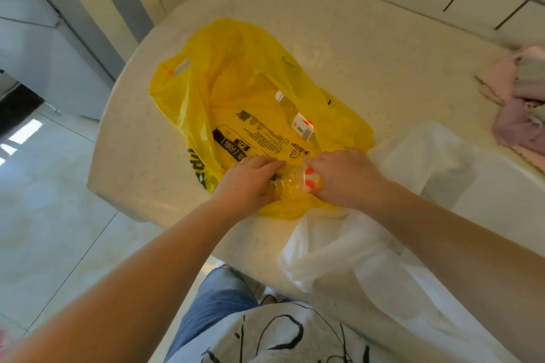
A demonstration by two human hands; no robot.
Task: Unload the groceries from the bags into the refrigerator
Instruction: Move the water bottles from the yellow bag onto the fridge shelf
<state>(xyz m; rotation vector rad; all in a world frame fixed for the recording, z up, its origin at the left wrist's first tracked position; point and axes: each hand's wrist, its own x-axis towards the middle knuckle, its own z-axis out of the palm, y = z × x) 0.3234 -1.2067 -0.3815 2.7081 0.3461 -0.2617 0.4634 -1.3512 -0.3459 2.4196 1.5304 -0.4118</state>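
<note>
Step in hand, as judged: taking a clear bottle [290, 181] out of the yellow bag [236, 91], which lies flat on the round table [368, 47].

Nearest, a white bag [368, 259] hangs over the table edge, just beside the yellow one.

Both hands are on the bottle at the yellow bag's near end. The left hand [250, 183] grips its neck end, fingers curled over it. The right hand [345, 177] covers the labelled end; whether its fingers clasp the bottle or only press it cannot be told.

Farther in, a second bottle [295, 115] lies in the yellow bag, untouched.

Next move, as judged: lift the held bottle free of the plastic and carry it to the refrigerator [38, 47] at far left.
</note>
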